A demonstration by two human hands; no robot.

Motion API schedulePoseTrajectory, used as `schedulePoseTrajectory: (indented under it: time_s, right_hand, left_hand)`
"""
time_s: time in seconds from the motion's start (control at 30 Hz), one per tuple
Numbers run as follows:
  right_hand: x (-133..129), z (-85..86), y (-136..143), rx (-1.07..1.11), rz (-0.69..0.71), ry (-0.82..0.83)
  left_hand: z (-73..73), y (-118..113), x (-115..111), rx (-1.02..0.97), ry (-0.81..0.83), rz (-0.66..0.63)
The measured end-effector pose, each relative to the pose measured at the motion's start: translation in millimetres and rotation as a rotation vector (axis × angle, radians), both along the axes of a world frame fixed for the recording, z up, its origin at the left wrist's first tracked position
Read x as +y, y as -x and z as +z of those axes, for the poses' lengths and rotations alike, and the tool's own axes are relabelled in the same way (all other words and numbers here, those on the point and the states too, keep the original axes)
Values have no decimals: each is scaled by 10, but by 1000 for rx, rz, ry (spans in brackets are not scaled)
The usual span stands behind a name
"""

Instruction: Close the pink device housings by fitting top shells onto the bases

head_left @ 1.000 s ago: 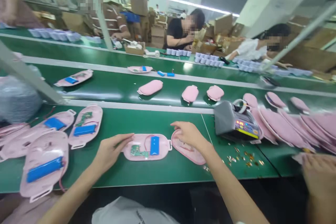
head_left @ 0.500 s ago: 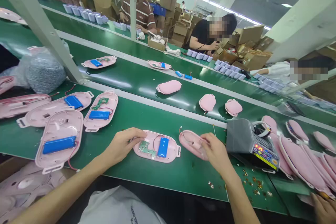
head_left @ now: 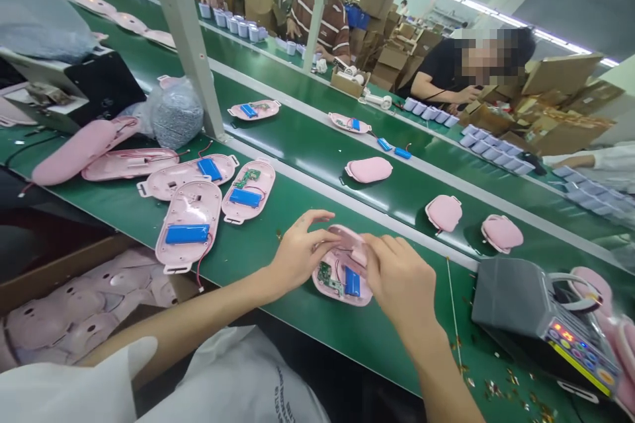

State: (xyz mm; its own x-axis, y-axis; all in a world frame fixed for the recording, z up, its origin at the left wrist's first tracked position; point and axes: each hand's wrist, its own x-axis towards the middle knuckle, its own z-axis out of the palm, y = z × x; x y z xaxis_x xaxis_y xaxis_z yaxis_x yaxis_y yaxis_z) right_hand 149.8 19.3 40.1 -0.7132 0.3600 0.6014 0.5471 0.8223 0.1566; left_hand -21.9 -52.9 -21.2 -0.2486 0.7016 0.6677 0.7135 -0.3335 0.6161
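Note:
A pink shell cover is tilted above a pink shell base, its inner side partly showing. My right hand grips the cover by its right end. The fingertips of my left hand come together at the cover's left inner side; what they pinch there is too small to make out. Inside the base lie a green circuit board and a blue battery. Both hands partly hide the base and cover.
Several open pink shells with blue batteries lie to the left, above a box of pink parts. At right stands a grey machine with a lit display, near small brown scraps. Closed pink shells sit on the green belt beyond.
My right hand has brought the cover left, over the base. My left hand has moved from the base's left edge to the cover. The view has swung left.

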Motion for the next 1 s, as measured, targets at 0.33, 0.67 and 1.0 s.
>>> schedulePoseTrajectory:
  time_s: [0.33,0.67,1.0]
  right_hand:
    - [-9,17,14,49,68,198]
    - [1,-158,25,187,-20,437]
    - [221,-195,175,32,-164,762]
  left_hand:
    - [-79,35,36,-59,-63,-40]
    - [-240,42,136,-770,129,-252]
    - [-193,94,146,-1023,466,-454]
